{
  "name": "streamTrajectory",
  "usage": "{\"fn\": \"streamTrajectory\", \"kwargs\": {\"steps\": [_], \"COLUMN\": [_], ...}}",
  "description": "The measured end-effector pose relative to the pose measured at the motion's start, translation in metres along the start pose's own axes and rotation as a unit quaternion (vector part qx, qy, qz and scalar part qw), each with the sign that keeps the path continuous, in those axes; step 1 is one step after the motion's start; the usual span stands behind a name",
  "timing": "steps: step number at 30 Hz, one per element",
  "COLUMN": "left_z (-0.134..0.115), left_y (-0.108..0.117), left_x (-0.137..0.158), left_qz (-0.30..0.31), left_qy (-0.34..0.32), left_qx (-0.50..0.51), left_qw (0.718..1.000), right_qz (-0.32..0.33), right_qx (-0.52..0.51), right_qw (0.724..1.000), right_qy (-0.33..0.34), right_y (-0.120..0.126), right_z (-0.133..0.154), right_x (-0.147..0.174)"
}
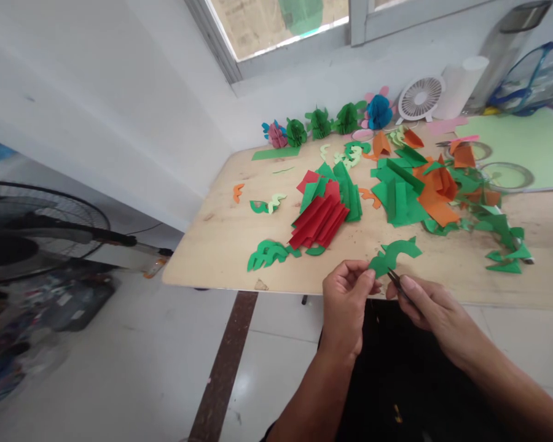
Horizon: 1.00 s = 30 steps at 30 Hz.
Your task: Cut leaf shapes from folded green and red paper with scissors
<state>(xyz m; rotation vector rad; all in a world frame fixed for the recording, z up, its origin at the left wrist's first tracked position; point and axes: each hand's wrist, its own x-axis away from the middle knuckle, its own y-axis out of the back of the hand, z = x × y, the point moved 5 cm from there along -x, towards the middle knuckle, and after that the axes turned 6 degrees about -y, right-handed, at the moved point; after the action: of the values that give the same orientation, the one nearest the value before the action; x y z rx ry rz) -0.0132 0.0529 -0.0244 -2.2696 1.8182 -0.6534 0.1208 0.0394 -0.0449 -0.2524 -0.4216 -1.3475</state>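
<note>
Arms (498, 371) nearest. Left hand (350, 291) fingers pinch green paper (404, 248), maybe half cut; right hand (426, 301) fingers grip scissors (400, 287). From hands: cut shapes (267, 253), nine o'clock; folded sheets (400, 196), twelve, seem uncut.

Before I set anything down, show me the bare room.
Free: the table's left end, between its edge and the small orange piece; also the strip between the held green cutout and the green scraps. Crowded: the middle, around the red folded papers.
</note>
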Motion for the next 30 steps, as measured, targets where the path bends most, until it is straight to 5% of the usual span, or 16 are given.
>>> {"fn": "streamTrajectory", "kwargs": {"steps": [30], "left_z": [-0.002], "left_y": [-0.002], "left_x": [-0.002], "left_qz": [0.012], "left_qy": [-0.001], "left_qx": [-0.014], "left_qw": [1.000], "right_qz": [-0.020], "right_qx": [0.017], "right_qw": [0.999], "right_qy": [0.022], "right_y": [-0.004], "right_z": [0.013], "right_x": [-0.002]}}
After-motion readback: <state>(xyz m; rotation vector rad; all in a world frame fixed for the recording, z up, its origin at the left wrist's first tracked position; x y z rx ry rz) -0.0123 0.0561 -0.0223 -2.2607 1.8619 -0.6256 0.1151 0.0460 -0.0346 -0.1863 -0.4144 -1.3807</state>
